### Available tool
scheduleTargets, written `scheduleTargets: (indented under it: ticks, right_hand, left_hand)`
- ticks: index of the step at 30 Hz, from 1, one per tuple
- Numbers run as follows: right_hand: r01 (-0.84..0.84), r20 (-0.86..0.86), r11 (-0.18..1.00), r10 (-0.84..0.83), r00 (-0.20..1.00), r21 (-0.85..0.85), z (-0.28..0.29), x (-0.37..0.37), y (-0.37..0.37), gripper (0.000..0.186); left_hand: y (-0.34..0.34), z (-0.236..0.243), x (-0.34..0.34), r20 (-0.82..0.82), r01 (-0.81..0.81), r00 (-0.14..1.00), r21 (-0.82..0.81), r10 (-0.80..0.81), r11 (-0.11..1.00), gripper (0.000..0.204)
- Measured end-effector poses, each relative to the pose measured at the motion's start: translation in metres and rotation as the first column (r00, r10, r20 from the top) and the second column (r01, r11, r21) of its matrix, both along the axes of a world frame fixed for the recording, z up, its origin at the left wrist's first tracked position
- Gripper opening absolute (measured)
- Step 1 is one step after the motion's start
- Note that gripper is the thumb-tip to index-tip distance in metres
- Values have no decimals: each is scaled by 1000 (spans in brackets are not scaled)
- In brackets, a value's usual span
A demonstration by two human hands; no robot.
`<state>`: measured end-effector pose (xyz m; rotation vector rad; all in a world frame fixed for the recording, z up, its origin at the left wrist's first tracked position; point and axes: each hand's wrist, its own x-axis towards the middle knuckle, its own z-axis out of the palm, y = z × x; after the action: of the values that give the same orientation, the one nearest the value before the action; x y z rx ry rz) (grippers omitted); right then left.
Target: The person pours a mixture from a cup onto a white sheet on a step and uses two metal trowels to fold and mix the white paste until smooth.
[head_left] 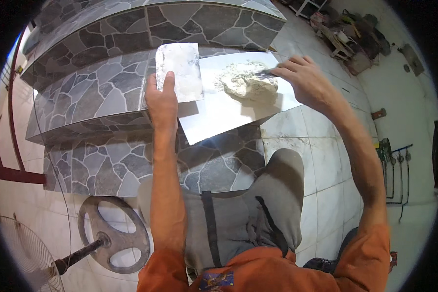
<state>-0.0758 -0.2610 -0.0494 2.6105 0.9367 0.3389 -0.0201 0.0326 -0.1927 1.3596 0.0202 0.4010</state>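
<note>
My left hand (162,100) grips a white rectangular plate (181,68) at its lower left corner, thumb on top. Pale powder or paste smears cover the plate's face. To its right, a white sheet (207,124) lies on a stone-patterned step and bears a lumpy heap of cream-coloured powder (246,85). At the heap's upper right, my right hand (304,80) has its fingers closed round a small, dark, flat-looking tool (265,74). The tool's tip touches or dips into the heap; its handle is hidden in the hand, so its kind is unclear.
Stone-patterned steps (92,92) rise ahead. A pedestal fan's round base (114,233) and wire cage (24,253) stand at lower left, beside a dark red metal frame (15,173). Piled clutter (350,39) lies at far right. Dark hooks (400,158) hang on the right wall.
</note>
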Motion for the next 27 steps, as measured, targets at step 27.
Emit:
scheduleTargets:
  ticks: [27]
  right_hand:
    - [29, 123, 994, -42, 991, 102, -62, -45, -36, 37]
  left_hand:
    - [-4, -6, 5, 8, 73, 997, -10, -73, 997, 32]
